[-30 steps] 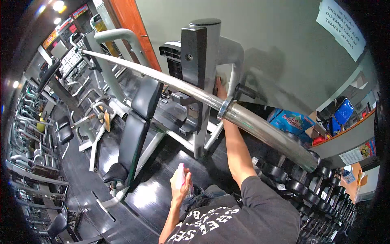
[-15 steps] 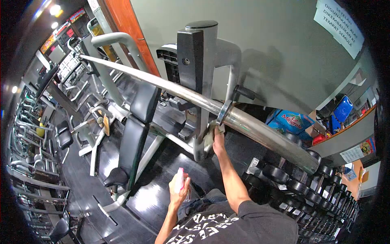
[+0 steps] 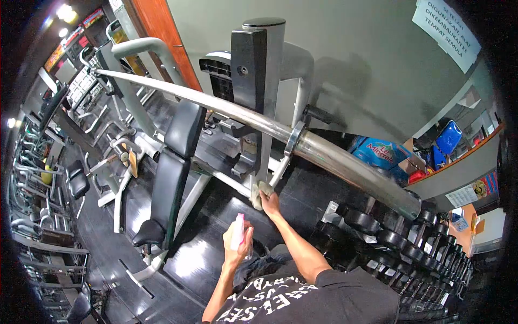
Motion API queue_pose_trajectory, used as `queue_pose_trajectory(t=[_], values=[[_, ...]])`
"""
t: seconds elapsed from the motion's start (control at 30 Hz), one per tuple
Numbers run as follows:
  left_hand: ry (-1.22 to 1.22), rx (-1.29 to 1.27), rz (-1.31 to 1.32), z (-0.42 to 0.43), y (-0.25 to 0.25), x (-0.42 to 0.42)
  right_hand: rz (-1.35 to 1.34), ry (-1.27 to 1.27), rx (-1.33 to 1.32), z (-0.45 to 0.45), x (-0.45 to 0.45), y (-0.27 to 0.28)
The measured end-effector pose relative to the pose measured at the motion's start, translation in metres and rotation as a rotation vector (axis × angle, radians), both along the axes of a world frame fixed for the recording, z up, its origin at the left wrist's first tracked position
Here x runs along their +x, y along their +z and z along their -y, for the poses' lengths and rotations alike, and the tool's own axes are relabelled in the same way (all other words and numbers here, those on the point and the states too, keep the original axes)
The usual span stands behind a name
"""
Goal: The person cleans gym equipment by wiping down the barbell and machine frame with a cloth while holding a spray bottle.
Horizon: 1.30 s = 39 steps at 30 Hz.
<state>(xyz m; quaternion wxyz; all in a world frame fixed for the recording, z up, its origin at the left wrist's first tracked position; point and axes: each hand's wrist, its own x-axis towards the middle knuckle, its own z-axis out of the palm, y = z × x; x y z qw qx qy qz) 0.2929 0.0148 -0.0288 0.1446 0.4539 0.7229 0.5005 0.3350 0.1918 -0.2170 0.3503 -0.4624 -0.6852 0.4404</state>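
Note:
My left hand (image 3: 236, 245) is wrapped round a spray bottle (image 3: 239, 224) with a pink and white top, held low in front of my shirt; the bottle's lower part is mostly hidden. In my right hand (image 3: 270, 203) is a pale, greyish cloth (image 3: 261, 193), bunched against the lower frame of the bench press rack, at the foot of its dark upright (image 3: 251, 70). Above the cloth, a long metal barbell (image 3: 237, 116) lies across the rack, its thick sleeve (image 3: 356, 170) reaching toward the right.
A black padded bench (image 3: 175, 167) stands left of my hands. Rows of dumbbells (image 3: 396, 243) fill a rack at the right. A blue box (image 3: 380, 154) sits by the wall behind the sleeve. More gym machines (image 3: 48, 216) line the far left.
My right hand has moved left and down with the cloth, from below the barbell's collar to the lower frame. My left hand still grips the spray bottle in nearly the same place.

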Motion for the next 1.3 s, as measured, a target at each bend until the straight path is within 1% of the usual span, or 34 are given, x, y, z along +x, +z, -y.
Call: queue_pose_trajectory(t=[0.07, 0.1, 0.13, 0.2, 0.23, 0.27, 0.33, 0.37, 0.4, 0.43, 0.47, 0.53, 0.6, 0.63, 0.67, 0.73, 0.77, 0.8, 0.83, 0.87, 0.9, 0.93, 1.0, 1.07, 1.1, 1.13, 1.2, 1.23, 1.27, 1.3], values=[[-0.019, -0.019, 0.102, -0.001, 0.0, -0.002, -0.229, 0.035, -0.215, 0.009, 0.012, -0.001], [-0.003, 0.008, 0.025, -0.003, 0.01, -0.001, -0.341, -0.059, -0.353, 0.016, 0.014, 0.013], [-0.006, -0.001, 0.029, -0.003, 0.008, -0.002, -0.52, 0.006, -0.626, 0.016, 0.023, 0.045], [0.0, 0.063, -0.058, -0.003, 0.002, -0.004, -0.664, 0.093, -0.767, 0.008, 0.031, 0.034], [0.006, 0.025, -0.059, -0.003, 0.002, -0.003, -0.616, 0.055, -0.718, 0.004, 0.032, 0.029], [-0.003, 0.017, -0.055, -0.004, 0.003, -0.003, -0.588, 0.012, -0.585, 0.005, 0.032, 0.046], [-0.004, 0.025, -0.046, -0.005, 0.004, -0.002, -0.556, -0.02, -0.432, -0.006, 0.032, 0.042], [-0.011, 0.025, -0.032, -0.005, 0.004, -0.002, -0.517, 0.065, -0.354, -0.012, 0.039, 0.056], [-0.016, 0.015, -0.029, -0.005, 0.003, -0.001, -0.716, 0.144, -0.458, -0.01, 0.047, 0.075], [-0.03, -0.002, 0.032, -0.003, 0.001, -0.001, -0.675, 0.102, -0.392, -0.009, 0.051, 0.076], [-0.042, -0.017, 0.093, -0.003, 0.0, -0.001, -0.627, 0.093, -0.363, -0.017, 0.052, 0.053], [-0.062, 0.016, 0.063, -0.005, 0.001, 0.0, -0.531, 0.072, -0.305, -0.032, 0.056, 0.003], [-0.042, -0.041, 0.043, -0.006, -0.009, -0.002, -1.311, -0.085, -0.98, -0.021, 0.067, 0.057], [-0.046, -0.039, 0.045, -0.007, -0.008, -0.001, -1.315, 0.097, -0.943, -0.016, 0.075, 0.072], [-0.047, -0.058, 0.066, -0.007, -0.006, -0.001, -1.315, 0.096, -0.939, -0.013, 0.078, 0.078], [-0.053, -0.074, 0.088, -0.008, -0.003, 0.001, -1.461, 0.188, -1.056, -0.009, 0.081, 0.087], [-0.053, -0.085, 0.092, -0.008, -0.002, 0.002, -1.479, 0.213, -1.115, -0.008, 0.086, 0.086], [-0.053, -0.096, 0.095, -0.01, -0.001, 0.003, -1.481, 0.211, -1.107, -0.007, 0.087, 0.086], [-0.057, -0.092, 0.095, -0.011, -0.002, 0.004, -1.459, 0.115, -1.125, -0.008, 0.086, 0.085], [-0.056, -0.044, 0.035, -0.012, -0.002, 0.005, -1.434, 0.02, -1.143, -0.007, 0.084, 0.088], [-0.053, 0.003, -0.024, -0.013, -0.003, 0.006, -1.4, -0.003, -1.078, -0.007, 0.083, 0.092], [-0.05, 0.007, -0.025, -0.014, -0.003, 0.006, -1.399, 0.002, -1.078, -0.008, 0.082, 0.096], [-0.075, 0.025, 0.008, -0.013, -0.002, 0.007, -1.335, -0.034, -0.993, -0.011, 0.078, 0.099], [-0.071, 0.022, 0.012, -0.011, 0.005, 0.01, -1.313, -0.02, -0.99, -0.028, 0.068, 0.1], [-0.073, 0.02, 0.017, -0.011, 0.009, 0.012, -1.294, -0.01, -0.983, -0.036, 0.062, 0.11], [-0.071, 0.021, 0.016, -0.01, 0.011, 0.013, -1.28, -0.097, -0.949, -0.041, 0.055, 0.119], [-0.06, 0.016, 0.083, -0.007, 0.012, 0.015, -1.433, -0.12, -0.8, -0.06, 0.033, 0.145], [-0.058, 0.019, 0.077, -0.005, 0.011, 0.015, -1.437, -0.113, -0.8, -0.065, 0.025, 0.161], [-0.044, 0.034, 0.122, -0.004, 0.007, 0.015, -1.536, -0.12, -0.589, -0.064, 0.018, 0.189], [-0.028, 0.048, 0.169, -0.003, 0.005, 0.014, -1.622, -0.128, -0.377, -0.066, 0.008, 0.205]])
